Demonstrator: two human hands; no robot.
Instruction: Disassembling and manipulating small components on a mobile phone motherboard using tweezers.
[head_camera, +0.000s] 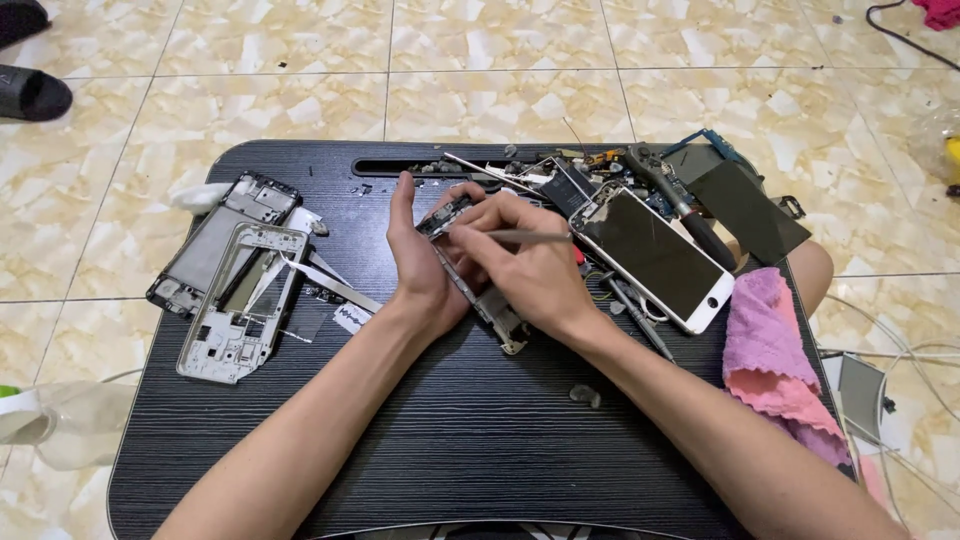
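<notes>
Two hands at mid-tray, left hand (418, 270) gripping phone frame (478, 285), right hand (525, 262) above it pinching metal tool (530, 237)

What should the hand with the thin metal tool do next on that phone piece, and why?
Probably press the tip of the thin metal tool gently into the top end of the phone frame. The right hand holds the tool like a pen, its tip at that end, while the left hand cradles the frame above the black lap desk, so a small, careful pry looks likely.
</notes>
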